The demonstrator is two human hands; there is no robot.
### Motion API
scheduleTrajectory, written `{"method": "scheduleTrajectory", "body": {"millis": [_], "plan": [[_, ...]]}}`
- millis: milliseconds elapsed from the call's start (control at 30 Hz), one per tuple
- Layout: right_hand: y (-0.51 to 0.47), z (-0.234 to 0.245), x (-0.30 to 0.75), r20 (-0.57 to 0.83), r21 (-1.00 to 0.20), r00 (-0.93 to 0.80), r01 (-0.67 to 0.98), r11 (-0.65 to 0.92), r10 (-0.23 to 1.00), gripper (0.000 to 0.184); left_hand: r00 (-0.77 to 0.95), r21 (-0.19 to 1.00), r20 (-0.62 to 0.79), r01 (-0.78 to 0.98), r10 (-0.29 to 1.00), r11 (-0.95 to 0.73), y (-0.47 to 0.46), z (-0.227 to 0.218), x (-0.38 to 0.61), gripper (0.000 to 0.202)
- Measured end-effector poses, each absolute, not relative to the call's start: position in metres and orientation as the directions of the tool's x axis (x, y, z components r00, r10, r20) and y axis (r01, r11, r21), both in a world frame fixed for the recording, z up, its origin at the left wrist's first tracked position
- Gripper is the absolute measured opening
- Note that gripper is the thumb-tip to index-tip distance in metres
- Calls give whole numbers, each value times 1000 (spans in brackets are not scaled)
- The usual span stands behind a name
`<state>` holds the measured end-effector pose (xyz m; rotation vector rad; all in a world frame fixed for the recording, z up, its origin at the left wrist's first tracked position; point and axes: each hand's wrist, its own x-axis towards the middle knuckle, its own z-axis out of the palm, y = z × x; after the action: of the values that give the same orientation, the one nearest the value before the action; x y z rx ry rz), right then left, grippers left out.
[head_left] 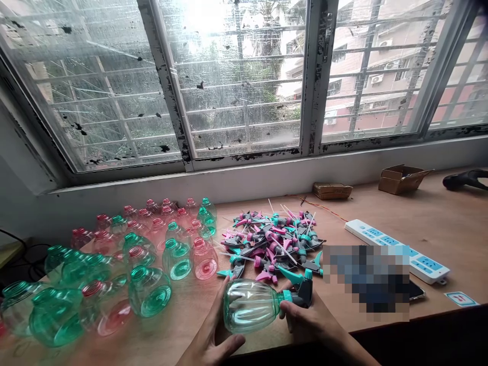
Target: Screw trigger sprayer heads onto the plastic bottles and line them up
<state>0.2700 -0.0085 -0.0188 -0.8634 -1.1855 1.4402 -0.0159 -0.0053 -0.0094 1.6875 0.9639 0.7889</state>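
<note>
A clear green spray bottle (249, 306) lies on its side in the air near the table's front edge, its neck pointing right. Fitted on that neck is a black and teal trigger sprayer head (303, 292). My left hand (217, 330) cups the bottle's base, thumb below and fingers behind. With closed fingers, my right hand (305, 320) grips the teal collar at the neck. Just behind the bottle is a heap of pink, teal and black trigger sprayer heads (272, 244) with thin tubes.
Several open green and pink bottles (152, 292) stand at the left. To the right are a white power strip (396, 249), a blurred phone-like object (369, 277) and a card (461, 299). Cardboard boxes (402, 179) sit at the back below the window (244, 76).
</note>
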Motion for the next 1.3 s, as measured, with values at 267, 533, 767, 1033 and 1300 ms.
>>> {"method": "scheduleTrajectory", "body": {"millis": [267,533,767,1033,1300], "plan": [[-8,-20,270,80,-961,-205,-275,21,976,45,464,952,85,224,882,-210,-7,-8,-13,99],[-8,-20,270,94,-958,-228,-284,26,969,43,488,975,51,163,871,-148,-8,-3,-12,99],[-8,-22,270,95,-965,-205,-259,40,974,42,489,977,54,153,871,-147,-7,0,-13,92],[-6,-24,269,95,-966,-170,-254,49,981,44,454,954,50,242,890,-177,-6,-10,-16,100],[-5,-24,267,94,-963,-170,-265,47,981,44,445,944,64,264,893,-199,-7,-7,-15,95]]}}
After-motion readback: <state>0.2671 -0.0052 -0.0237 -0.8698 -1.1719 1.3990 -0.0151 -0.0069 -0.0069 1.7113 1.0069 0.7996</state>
